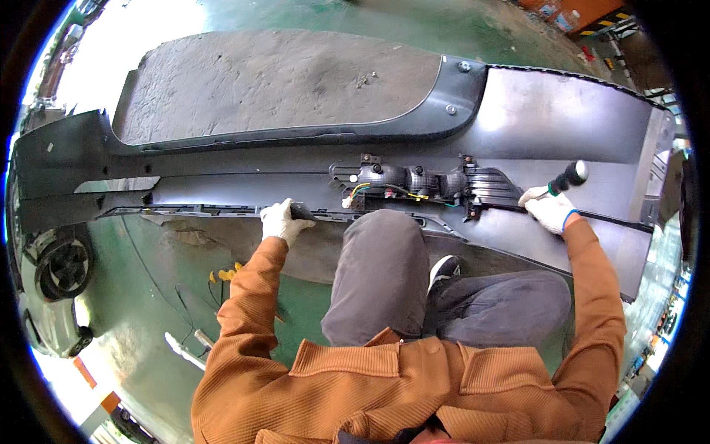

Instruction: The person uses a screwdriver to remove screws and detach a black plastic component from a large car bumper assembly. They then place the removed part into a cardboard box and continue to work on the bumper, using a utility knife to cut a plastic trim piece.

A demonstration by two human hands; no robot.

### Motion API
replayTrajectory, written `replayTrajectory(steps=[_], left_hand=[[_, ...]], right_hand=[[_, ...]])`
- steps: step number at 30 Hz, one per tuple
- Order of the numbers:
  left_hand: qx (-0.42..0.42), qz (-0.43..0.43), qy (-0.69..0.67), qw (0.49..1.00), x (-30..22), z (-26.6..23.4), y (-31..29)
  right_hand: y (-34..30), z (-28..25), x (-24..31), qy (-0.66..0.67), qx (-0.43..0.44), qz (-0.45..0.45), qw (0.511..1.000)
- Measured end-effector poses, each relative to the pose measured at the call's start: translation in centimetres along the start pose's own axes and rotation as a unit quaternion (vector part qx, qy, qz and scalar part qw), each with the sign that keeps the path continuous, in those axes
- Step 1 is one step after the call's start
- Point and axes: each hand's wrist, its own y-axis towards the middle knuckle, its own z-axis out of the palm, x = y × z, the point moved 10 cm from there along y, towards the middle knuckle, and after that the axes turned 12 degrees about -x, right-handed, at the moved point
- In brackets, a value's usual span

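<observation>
A long dark grey car bumper cover lies across in front of me with its inner side up. My left hand, in a white glove, grips its near edge, fingers over the rim beside a small dark piece. My right hand, also gloved, holds a screwdriver with a black and green handle and a pale butt end. The screwdriver's tip is hidden by the hand. Left of that hand, a lamp unit with several dark round housings and yellow wires sits on the cover, beside a ribbed black part.
Under the cover is a scuffed grey mat on a green floor. My bent knee reaches the cover's near edge. A yellow tool and a cable lie at left, near a car wheel. An orange object stands far right.
</observation>
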Motion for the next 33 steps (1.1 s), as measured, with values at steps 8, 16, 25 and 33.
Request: replayTrajectory(steps=[8,16,25,33], left_hand=[[0.012,-0.035,-0.034,0.999,-1.2,0.2,-0.8],[0.142,-0.108,-0.077,0.981,-0.7,1.3,-1.2],[0.255,-0.049,-0.324,0.91,-0.8,1.5,0.1],[0.481,0.028,-0.077,0.873,-5.2,3.0,2.6]], right_hand=[[2.0,2.7,1.8,-0.01,-0.016,-0.032,0.999],[0.4,8.1,4.1,0.344,0.15,0.036,0.926],[6.2,22.2,14.3,0.42,0.033,-0.121,0.899],[2.8,22.1,15.6,0.446,-0.304,-0.128,0.832]])
